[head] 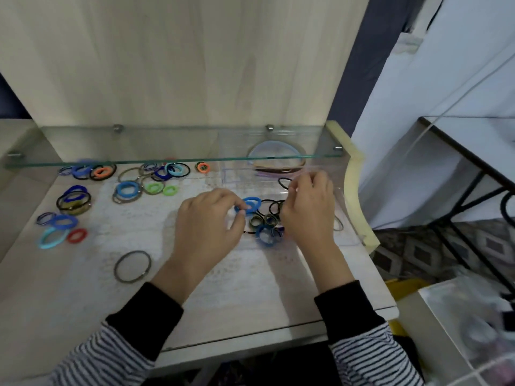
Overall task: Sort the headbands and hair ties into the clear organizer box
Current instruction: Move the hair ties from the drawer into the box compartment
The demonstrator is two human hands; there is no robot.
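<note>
Blue hair tie [249,205] sits right at the fingertips of the left hand [207,224], pinched between thumb and curled fingers over the left edge of the clear organizer box [345,240]. The ring is tilted, with its wider span running left to right. The box's near compartment lies just to its right and already holds a pile of ties [267,224], dark and blue ones tangled together.

The right hand [309,210] hovers over the middle of the box. Its fingers are curled, and they appear to pinch a thin black hair tie [283,183] whose loop sticks out toward the box's back-left.

Headbands [276,162] stand in the box's far compartment, seen partly through a glass shelf [167,160].

My reading is that the drop is a short move rightward and down, so the left hand, being nearer, should make it.

Loose hair ties [128,189] are scattered well to the left of the box on the table [223,302]. A grey-brown loop [132,266] lies alone to the box's near left. All of these are on the left hand's side.
</note>
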